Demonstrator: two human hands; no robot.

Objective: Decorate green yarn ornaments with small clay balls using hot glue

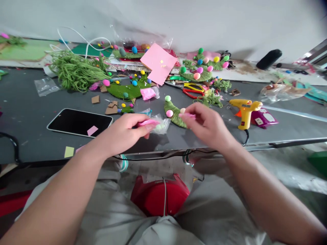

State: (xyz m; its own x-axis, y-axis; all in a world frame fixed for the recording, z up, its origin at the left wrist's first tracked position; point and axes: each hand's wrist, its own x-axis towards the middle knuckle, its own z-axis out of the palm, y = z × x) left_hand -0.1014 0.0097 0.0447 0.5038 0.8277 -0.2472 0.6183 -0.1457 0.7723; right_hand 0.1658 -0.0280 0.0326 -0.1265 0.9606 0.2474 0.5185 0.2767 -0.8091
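Note:
My left hand (131, 131) is closed on a flat pink piece (149, 122), which looks soft like clay. Right by its fingertips is a clear plastic bag (163, 126) with something pale green in it; whether I also grip the bag I cannot tell. My right hand (203, 124) pinches a small pink piece (188, 116). Between the hands lies a green yarn-wrapped crescent (176, 114) with a pale green ball (168, 98) and a pink ball (169, 113) on it. My right fingers partly hide its right end and a cream ball.
A phone (79, 122) lies at the left, below a heap of green yarn (76, 69). Pink paper (159, 64), pliers (192, 93) and finished crescents with coloured balls fill the back. To the right a yellow glue gun (245, 110) stands beside a purple packet (264, 117).

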